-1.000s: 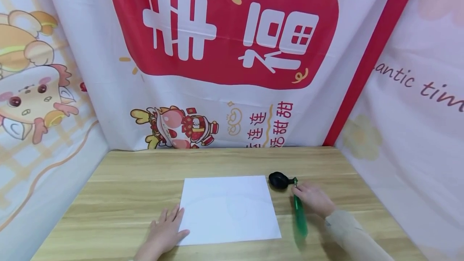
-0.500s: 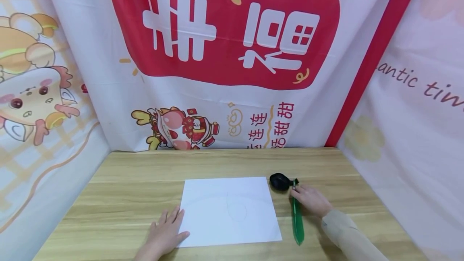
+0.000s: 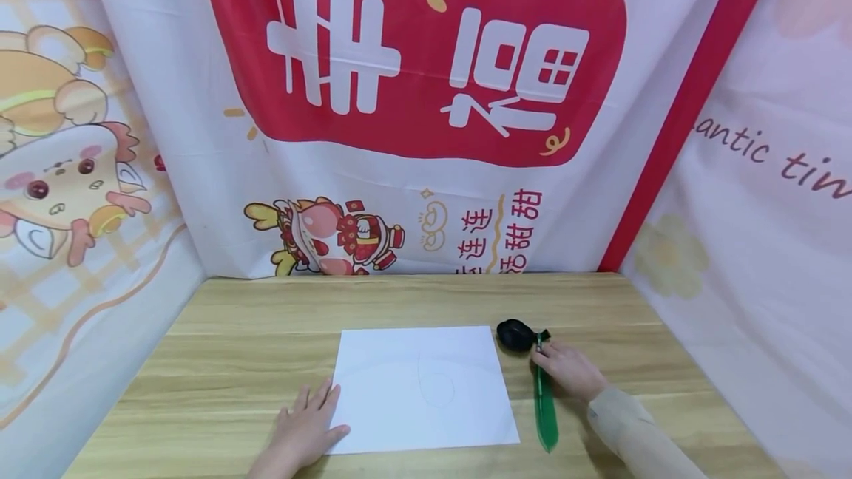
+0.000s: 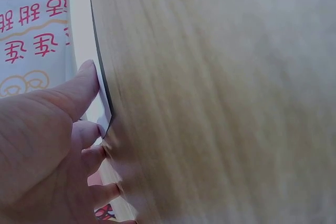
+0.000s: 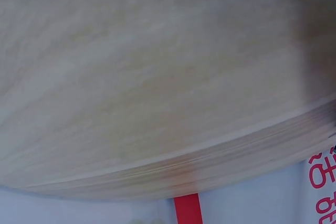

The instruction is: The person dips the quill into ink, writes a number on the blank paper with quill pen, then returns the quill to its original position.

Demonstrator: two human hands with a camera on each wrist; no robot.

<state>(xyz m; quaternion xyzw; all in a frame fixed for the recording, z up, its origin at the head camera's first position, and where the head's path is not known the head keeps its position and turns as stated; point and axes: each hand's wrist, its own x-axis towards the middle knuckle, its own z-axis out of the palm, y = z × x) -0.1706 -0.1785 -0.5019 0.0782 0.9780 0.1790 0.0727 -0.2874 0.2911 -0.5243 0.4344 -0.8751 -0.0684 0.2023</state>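
Note:
A white sheet of paper [image 3: 379,390] lies on the wooden table, with a faint thin line curving like a 6 on it. My left hand [image 3: 302,423] rests with spread fingers on the sheet's left edge; in the left wrist view the thumb [image 4: 84,85] lies along that edge. On the right, my right hand [image 3: 569,369] pinches a green feather quill pen [image 3: 546,420] near its upper end, the feather pointing toward me. Just left of those fingertips sits a black rounded thing with a short neck [image 3: 515,335], its kind unclear. The right wrist view shows neither hand nor pen.
The wooden table [image 3: 220,361] ends at a hanging white cloth [image 3: 426,168] with red print at the back. Printed cloths also stand along both sides, the left cloth [image 3: 73,316] and the right cloth [image 3: 752,265].
The quill pen's feather end, blurred a second ago, has swung slightly left and toward me and come to rest. My right hand shifted slightly left with it. The left hand stays put.

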